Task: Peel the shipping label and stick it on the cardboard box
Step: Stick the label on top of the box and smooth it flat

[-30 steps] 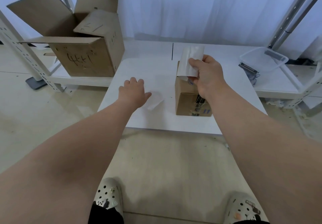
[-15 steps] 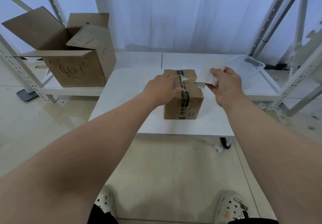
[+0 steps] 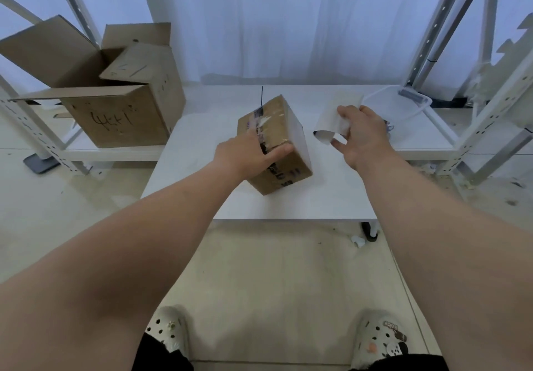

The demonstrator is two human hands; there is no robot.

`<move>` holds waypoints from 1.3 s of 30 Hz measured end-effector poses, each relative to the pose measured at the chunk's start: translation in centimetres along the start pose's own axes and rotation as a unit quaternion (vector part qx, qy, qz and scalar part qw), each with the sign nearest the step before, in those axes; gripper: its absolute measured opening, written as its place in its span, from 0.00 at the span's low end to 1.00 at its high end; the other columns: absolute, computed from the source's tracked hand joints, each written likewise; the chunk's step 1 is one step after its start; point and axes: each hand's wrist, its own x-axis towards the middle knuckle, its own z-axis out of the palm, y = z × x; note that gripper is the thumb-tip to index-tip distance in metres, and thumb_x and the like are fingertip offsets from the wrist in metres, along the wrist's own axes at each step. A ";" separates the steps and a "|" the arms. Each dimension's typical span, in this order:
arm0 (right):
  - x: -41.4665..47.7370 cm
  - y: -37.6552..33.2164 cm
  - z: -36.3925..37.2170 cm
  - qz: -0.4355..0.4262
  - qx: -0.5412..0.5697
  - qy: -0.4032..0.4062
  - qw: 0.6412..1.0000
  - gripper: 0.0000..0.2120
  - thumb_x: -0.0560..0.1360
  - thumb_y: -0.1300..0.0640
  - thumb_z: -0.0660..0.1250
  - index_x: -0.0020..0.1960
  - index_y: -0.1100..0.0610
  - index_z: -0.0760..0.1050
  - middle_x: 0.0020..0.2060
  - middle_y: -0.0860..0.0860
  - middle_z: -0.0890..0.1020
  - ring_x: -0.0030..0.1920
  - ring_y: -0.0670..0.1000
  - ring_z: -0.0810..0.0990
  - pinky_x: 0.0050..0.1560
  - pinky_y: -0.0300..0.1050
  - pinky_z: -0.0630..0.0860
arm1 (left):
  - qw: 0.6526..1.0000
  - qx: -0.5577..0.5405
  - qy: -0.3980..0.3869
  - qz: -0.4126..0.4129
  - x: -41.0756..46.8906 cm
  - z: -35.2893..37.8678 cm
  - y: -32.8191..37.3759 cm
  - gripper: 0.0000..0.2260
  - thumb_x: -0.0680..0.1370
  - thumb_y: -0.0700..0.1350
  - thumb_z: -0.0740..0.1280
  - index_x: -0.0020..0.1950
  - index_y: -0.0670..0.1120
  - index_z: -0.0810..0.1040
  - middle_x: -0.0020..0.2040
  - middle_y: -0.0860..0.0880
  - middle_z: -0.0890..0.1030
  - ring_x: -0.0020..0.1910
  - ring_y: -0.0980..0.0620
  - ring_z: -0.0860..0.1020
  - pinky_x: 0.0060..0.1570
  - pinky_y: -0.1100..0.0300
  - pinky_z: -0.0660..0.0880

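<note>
Since half a second ago, the small cardboard box (image 3: 281,137) has been tipped up and turned, so now it leans on one bottom corner on the white counter (image 3: 331,194). Before, it sat flat and square. The left hand (image 3: 249,154) was resting on the top of the box then; now it grips the box from the near left side, with the thumb lying across the brown face and the fingers wrapped over the taped top. One side of the box looks white.

The right hand (image 3: 360,134) holds the label (image 3: 331,119), a white sheet that curls at its lower end. It is pinched between the thumb and the first fingers, and the other fingers are spread out loose. The sheet is just to the right of the box and is not touching it. I cannot tell if the backing is off yet.

A big open cardboard box (image 3: 115,105) with writing on its front sits on a low shelf at the left. A clear plastic tub (image 3: 401,105) sits at the far right, behind the right hand. White curtains hang at the back. Two pale shoes with holes show at the bottom, on the floor.
</note>
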 end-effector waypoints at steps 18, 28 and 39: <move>-0.3 1.9 3.9 0.015 -0.008 -0.030 0.999 0.05 0.74 0.59 0.66 0.40 0.52 0.74 0.42 0.49 0.78 0.45 0.49 0.76 0.40 0.44 0.66 | 0.888 -0.428 -0.107 -0.129 1.8 0.3 -1.7 0.35 0.76 0.51 0.65 0.76 0.57 0.48 0.69 0.49 0.66 0.61 0.45 0.69 0.51 0.52 0.73; 0.4 2.2 3.7 0.007 0.011 -0.049 0.999 0.05 0.74 0.59 0.67 0.41 0.51 0.75 0.43 0.50 0.79 0.46 0.50 0.77 0.50 0.49 0.71 | 0.926 -0.355 -0.120 -0.036 1.4 0.4 -1.8 0.28 0.77 0.57 0.65 0.75 0.58 0.60 0.73 0.49 0.60 0.61 0.47 0.70 0.51 0.55 0.73; -0.6 1.5 3.6 0.008 -0.042 -0.132 0.990 0.03 0.75 0.58 0.65 0.44 0.51 0.75 0.44 0.49 0.78 0.48 0.51 0.76 0.53 0.52 0.72 | 0.949 -0.268 -0.164 -0.008 0.1 -1.7 -2.8 0.26 0.77 0.57 0.64 0.73 0.56 0.61 0.73 0.49 0.61 0.62 0.46 0.70 0.54 0.48 0.79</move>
